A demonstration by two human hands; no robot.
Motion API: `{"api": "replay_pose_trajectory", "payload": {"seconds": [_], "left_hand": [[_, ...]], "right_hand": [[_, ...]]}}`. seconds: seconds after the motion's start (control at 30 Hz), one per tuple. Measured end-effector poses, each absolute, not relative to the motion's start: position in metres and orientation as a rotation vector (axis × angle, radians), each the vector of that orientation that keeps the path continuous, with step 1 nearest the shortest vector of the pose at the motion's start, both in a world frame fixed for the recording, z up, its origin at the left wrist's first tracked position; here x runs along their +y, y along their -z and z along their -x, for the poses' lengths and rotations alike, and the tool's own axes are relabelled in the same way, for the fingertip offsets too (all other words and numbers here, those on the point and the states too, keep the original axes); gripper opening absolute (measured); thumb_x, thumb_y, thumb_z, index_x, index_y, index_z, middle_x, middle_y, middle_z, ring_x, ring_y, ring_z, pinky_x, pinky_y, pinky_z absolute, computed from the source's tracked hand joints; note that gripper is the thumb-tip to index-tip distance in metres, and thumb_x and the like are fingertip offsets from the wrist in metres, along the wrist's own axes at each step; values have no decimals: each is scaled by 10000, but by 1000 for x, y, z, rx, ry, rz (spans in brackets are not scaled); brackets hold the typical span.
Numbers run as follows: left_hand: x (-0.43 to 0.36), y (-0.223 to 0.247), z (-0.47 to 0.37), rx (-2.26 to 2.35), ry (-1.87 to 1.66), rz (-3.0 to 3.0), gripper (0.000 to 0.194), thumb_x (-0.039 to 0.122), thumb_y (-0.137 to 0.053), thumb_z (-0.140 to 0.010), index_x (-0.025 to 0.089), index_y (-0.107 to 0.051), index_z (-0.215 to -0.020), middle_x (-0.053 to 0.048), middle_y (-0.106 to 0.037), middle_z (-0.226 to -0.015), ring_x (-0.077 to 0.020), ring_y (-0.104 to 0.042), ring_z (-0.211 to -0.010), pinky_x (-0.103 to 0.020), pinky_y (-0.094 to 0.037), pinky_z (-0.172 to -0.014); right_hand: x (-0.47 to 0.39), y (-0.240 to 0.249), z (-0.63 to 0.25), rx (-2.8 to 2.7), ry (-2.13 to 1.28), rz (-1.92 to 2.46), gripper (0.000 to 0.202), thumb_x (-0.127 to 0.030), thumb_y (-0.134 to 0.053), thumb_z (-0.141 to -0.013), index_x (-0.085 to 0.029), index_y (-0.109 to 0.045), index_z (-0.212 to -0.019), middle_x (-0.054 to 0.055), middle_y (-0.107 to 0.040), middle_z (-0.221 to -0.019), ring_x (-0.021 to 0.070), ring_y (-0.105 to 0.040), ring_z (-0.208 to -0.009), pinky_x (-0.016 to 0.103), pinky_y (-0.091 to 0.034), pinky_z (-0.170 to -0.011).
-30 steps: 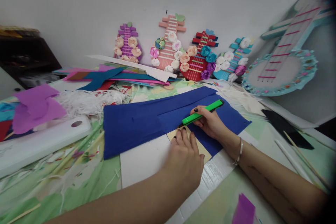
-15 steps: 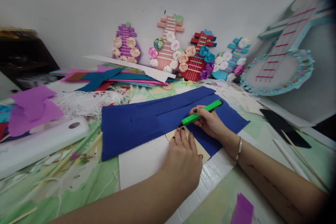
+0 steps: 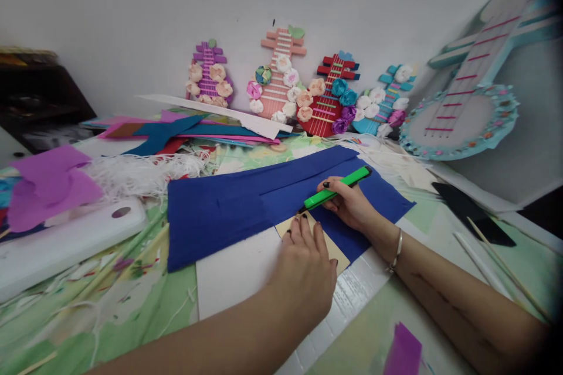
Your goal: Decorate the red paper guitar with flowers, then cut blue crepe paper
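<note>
Dark blue paper [image 3: 220,205] lies across a white board [image 3: 233,269]. My left hand [image 3: 308,266] presses flat on a cream card [image 3: 338,249] that overlaps the lower edge of the blue paper, its fingers stretched out. Above it, my right hand [image 3: 352,205] grips a green cutter [image 3: 336,188] whose dark tip points down left, at the card's top corner, close to my left fingertips. Whether the tip touches the paper cannot be made out.
Decorated paper guitars [image 3: 323,94] lean on the wall. At left are white string [image 3: 141,176], purple scraps [image 3: 53,181] and a white device [image 3: 70,240]. A black phone-like slab [image 3: 472,214] and wooden stick [image 3: 505,266] lie at right.
The whole view has shifted slightly, so everything appears a little further left. Both hands, the cutter and the card keep nearly the same positions relative to each other.
</note>
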State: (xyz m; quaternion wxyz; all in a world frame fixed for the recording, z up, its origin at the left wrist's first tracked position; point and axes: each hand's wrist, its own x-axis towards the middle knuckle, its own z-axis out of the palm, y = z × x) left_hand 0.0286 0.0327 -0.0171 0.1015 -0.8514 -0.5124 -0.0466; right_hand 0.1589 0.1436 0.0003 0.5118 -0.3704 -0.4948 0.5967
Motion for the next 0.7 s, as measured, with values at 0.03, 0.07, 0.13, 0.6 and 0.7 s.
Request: {"api": "replay_pose_trajectory", "payload": {"seconds": [0.03,0.07,0.13,0.6,0.7], "left_hand": [[33,17,-29,-1513,138,2527,593,405,-469,-939,-6,-475,-1365,-308,-466,-1354,-428,-478,-1259,-480,-503,-914],[33,16,-29,-1513,140,2539,591,395,-467,-940,-16,-471,-1365,-317,-464,-1350,-435,-475,-1258,-482,-502,-913],[33,15,-29,-1519,140,2554,588,377,-465,-942,-28,-461,-1368,-325,-457,-1351,-444,-464,-1262,-485,-500,-918],[34,18,-29,-1523,104,2531,590,403,-430,-957,-8,-453,-1379,-327,-446,-1357,-425,-453,-1279,-486,-491,-929],[34,18,-29,-1513,109,2525,593,414,-437,-953,-5,-463,-1373,-319,-458,-1353,-425,-464,-1271,-484,-494,-922]], "right_hand": [[144,0,-160,-1187,-1435,890,180,-266,-697,-643,-169,-562,-575,-3,-566,-541,72,-394,-390,222,-232,-355],[145,0,-161,-1185,-1434,887,175,-261,-691,-648,-166,-563,-578,-2,-569,-546,68,-391,-388,221,-236,-357],[147,1,-163,-1184,-1429,882,163,-251,-682,-655,-159,-570,-583,2,-580,-565,60,-387,-383,220,-243,-360],[147,2,-164,-1163,-1427,850,192,-288,-713,-667,-160,-591,-591,19,-627,-638,62,-403,-401,219,-280,-363],[146,3,-164,-1177,-1433,859,174,-288,-721,-660,-155,-617,-621,22,-631,-632,78,-432,-404,222,-282,-357]]}}
